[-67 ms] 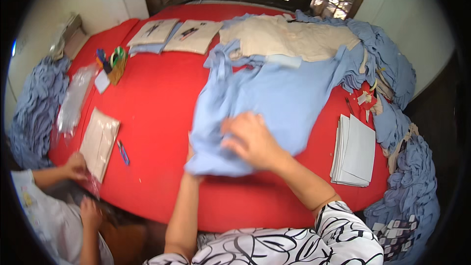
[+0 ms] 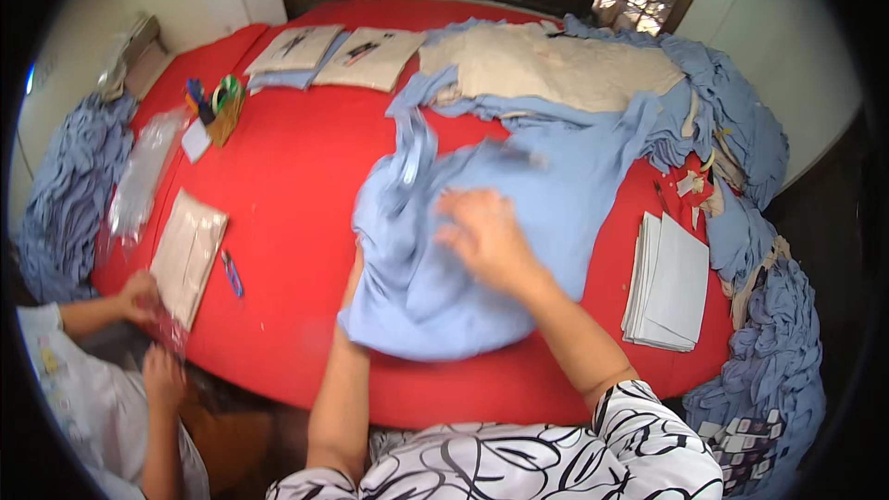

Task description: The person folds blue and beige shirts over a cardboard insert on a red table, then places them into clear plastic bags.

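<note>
On red table, right hand flat on blue garment

A bench covered in red cloth carries a spread light-blue garment at its centre, with a beige fabric panel and heaped blue cloth toward the far edge and right. At the far left lie two flat packaged items; a small yellow holder of tools, clear plastic bags, a flat packet and a blue pen occupy the left side. A stack of grey-white sheets lies at the right.
</note>
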Tool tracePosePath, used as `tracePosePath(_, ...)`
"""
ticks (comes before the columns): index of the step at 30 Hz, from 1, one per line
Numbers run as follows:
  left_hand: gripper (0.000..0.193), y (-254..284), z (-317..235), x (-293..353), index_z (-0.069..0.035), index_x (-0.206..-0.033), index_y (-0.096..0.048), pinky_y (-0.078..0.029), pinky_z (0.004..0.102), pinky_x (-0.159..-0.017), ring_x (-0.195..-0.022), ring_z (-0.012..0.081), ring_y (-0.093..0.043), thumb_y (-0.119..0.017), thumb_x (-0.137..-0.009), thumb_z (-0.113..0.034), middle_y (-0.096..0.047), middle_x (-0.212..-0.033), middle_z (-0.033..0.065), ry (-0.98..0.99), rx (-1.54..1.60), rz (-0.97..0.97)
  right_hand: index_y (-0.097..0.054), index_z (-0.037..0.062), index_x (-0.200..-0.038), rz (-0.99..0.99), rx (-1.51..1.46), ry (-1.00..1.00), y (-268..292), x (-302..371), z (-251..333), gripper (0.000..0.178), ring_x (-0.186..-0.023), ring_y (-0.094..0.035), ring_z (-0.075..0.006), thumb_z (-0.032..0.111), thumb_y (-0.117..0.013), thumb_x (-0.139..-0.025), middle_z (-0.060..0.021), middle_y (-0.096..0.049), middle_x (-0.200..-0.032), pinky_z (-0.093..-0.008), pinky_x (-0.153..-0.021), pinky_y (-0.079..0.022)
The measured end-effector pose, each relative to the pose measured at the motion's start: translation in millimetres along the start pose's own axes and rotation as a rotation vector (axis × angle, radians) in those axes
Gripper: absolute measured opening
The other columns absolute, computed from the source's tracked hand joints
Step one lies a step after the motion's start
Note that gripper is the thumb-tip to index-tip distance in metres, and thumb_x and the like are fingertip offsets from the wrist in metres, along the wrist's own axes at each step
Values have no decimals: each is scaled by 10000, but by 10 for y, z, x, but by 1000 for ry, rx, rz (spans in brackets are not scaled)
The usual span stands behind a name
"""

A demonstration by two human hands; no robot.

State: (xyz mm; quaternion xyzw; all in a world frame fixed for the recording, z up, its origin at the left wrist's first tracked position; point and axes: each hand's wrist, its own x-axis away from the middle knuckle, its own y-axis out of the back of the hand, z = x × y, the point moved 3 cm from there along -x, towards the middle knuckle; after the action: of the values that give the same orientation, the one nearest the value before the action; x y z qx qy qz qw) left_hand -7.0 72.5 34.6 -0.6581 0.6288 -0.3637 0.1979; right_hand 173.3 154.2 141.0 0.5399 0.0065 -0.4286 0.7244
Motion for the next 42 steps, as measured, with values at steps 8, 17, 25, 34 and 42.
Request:
tracePosePath(8, 393, 456, -483, 382, 47, -1207, -588, -487, 329, -927, -1022, 190, -633, -586, -818, -3, -646, -1171, 105, -275, -489, -142, -584, 87, -1208, 132, 328, -333, -297, 1519, -703, 391, -1226, -464, -404, 145, -659, -828, -187, -525, -1298, -491, -942, -442)
tracePosePath(17, 368, 827, -472, 1845, -18, -1219, -583, -460, 387, -939, -1100, 312, -576, -635, -909, -208, -549, -1223, 193, -223, -1157, -917, -702, 50, -1078, 613, -149, -591, 896, 2126, 147, 439, -999, -640, -332, 396, -726, -809, -159, -670, -1044, -403, -905, -494)
tracePosePath(25, 374, 803, -57, 1848, 71, -1098, -572, -453, 455, -926, -1059, 409, -576, -685, -889, -217, -579, -1065, 247, -289, -1588, -718, -608, 46, -1234, 150, -401, -308, -1022, 785, 1370, 399, -989, -641, -219, 267, -667, -907, -137, -648, -1133, -354, -840, -511)
tracePosePath(34, 252, 956, -866, 2547, 0, -1137, -530, -457, 277, -866, -963, 137, -588, -520, -894, 67, -611, -1076, 67, -700, -484, -502, -660, 31, -891, 277, -1085, -557, 286, 1531, 564, 117, -755, -571, -114, 111, -697, -815, -23, -614, -789, -276, -685, -454)
tracePosePath(42, 95, 42, -1845, 2667, -9, -724, -651, -502, 274, -583, -499, 173, -575, -705, -737, -86, -629, -607, 85, -790, -957, 401, -690, 15, -766, 71, -1262, 202, 2445, 2250, 636, 102, -757, -574, -171, 88, -740, -817, -104, -664, -859, -294, -660, -460)
